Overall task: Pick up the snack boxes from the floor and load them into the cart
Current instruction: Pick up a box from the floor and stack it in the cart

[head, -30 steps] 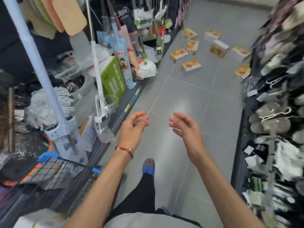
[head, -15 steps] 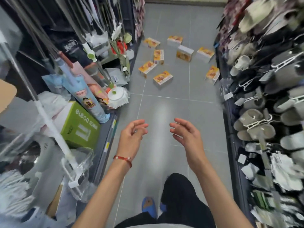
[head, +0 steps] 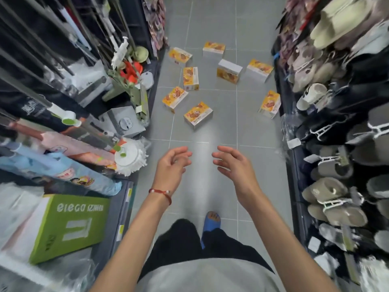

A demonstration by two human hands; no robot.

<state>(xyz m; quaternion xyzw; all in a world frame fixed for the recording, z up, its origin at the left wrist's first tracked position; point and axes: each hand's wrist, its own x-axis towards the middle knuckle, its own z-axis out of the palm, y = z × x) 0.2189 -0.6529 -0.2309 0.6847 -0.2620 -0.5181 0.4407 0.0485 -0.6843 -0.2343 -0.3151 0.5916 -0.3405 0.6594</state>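
A grey tiled floor runs straight ahead as a narrow aisle. On the left it is hemmed in by shelving crowded with mop handles and packaged cleaning goods, some leaning out over the shelf edge. On the right a rack of hanging slippers lines the whole aisle. The strip of bare tile between them is open from the person's feet up to the boxes.

A green carton lies on the lower left shelf. Its white lettering looks like "elega", followed by characters too blurred to read. A round white mop head juts toward the aisle just beyond it.

Eight snack boxes, orange and white, lie scattered on the floor ahead, spread almost from one side to the other. The nearest box sits mid-aisle, well apart from the hands. Their print is too small to read.

The left hand and right hand are held out side by side, palms facing each other. Their fingers are loosely curved and neither holds anything. A red bracelet circles the left wrist, and a blue sandal shows below.
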